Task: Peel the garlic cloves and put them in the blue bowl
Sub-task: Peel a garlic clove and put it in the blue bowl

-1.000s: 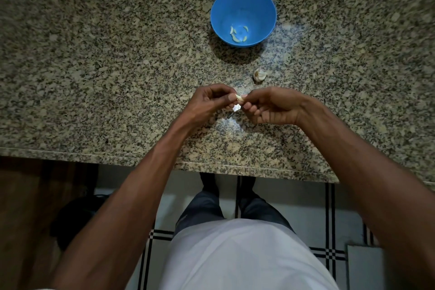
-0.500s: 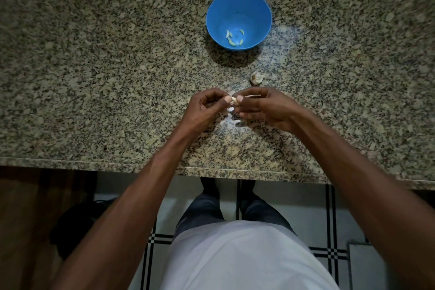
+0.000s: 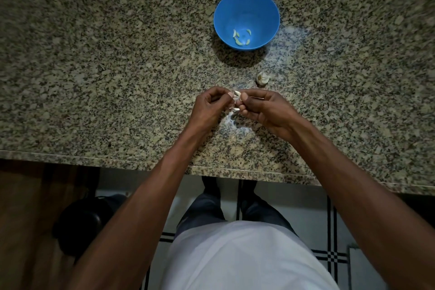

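Note:
A small pale garlic clove (image 3: 237, 94) is pinched between the fingertips of my left hand (image 3: 210, 107) and my right hand (image 3: 261, 107), just above the granite counter (image 3: 94, 77). Both hands have curled fingers and meet at the clove. White bits of skin (image 3: 235, 109) show under the fingertips. The blue bowl (image 3: 246, 4) stands farther back, with several peeled cloves (image 3: 241, 37) at its bottom. A piece of garlic bulb (image 3: 262, 78) lies on the counter between the bowl and my right hand.
The counter's front edge (image 3: 141, 163) runs across below my forearms. Below it are a tiled floor, my legs and a dark round object (image 3: 80, 221) at the lower left. Pale skin scraps (image 3: 231, 122) lie on the counter under my hands.
The hands stay together on the clove; their fingers have shifted slightly. The camera has tilted a little, so the bowl sits lower in view.

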Motion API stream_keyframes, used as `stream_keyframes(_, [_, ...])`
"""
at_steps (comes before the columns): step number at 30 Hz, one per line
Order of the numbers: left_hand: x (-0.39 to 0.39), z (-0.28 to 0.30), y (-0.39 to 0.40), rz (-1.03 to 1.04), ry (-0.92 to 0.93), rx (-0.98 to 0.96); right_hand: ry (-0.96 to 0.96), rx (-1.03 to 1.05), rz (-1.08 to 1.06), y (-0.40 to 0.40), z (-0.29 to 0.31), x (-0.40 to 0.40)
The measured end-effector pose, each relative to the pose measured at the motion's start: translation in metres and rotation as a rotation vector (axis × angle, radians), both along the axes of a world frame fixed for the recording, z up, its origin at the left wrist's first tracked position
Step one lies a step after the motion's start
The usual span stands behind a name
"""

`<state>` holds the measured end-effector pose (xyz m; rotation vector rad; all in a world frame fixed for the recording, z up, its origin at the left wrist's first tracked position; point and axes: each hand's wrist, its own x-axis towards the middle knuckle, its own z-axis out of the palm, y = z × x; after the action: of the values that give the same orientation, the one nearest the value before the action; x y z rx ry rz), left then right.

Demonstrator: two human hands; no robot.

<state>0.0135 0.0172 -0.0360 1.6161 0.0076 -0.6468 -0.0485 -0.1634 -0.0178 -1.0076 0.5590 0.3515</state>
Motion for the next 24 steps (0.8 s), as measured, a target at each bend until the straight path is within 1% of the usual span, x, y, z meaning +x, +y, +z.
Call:
stream_keyframes(3, [-0.001,-0.002,0.002,0.024,0.031,0.005,0.017,0.043,-0.051,-0.001,0.0,0.0])
stream_keyframes(5, [-0.001,-0.001,0.003,0.044,0.066,-0.003,0.018,-0.022,-0.067,-0.004,-0.002,-0.002])
stream_keyframes(6, [0.0,0.0,0.004,0.055,0.08,-0.006,0.007,-0.102,-0.057,-0.005,-0.002,-0.003])
stream_keyframes(7, [0.0,0.0,0.005,0.069,0.094,-0.009,-0.012,-0.223,-0.035,-0.007,-0.003,-0.005])
stream_keyframes(9, [0.003,0.002,0.008,0.093,0.1,-0.006,-0.051,-0.558,0.028,-0.009,-0.003,-0.007])
stream_keyframes(11, [0.007,0.003,0.013,0.102,0.059,0.043,-0.07,-0.902,0.07,-0.011,-0.007,-0.01])
stream_keyframes(12, [0.008,0.003,0.014,0.104,0.035,0.071,-0.092,-1.034,0.083,-0.012,-0.009,-0.012])
stream_keyframes(13, [0.01,0.003,0.016,0.107,0.016,0.096,-0.123,-1.135,0.094,-0.011,-0.011,-0.013])
stream_keyframes(15, [0.012,0.005,0.018,0.11,-0.016,0.15,-0.191,-1.271,0.119,-0.01,-0.015,-0.015])
stream_keyframes(18, [0.015,0.004,0.02,0.107,-0.057,0.192,-0.232,-1.435,0.177,-0.009,-0.018,-0.015])
stream_keyframes(20, [0.018,0.003,0.024,0.127,-0.087,0.217,-0.225,-1.491,0.177,-0.004,-0.015,-0.016])
stream_keyframes(22, [0.021,0.002,0.028,0.161,-0.095,0.227,-0.275,-1.459,0.184,0.006,-0.011,-0.015])
stream_keyframes(24, [0.024,0.0,0.033,0.168,-0.101,0.227,-0.312,-1.368,0.259,0.021,-0.007,-0.008])
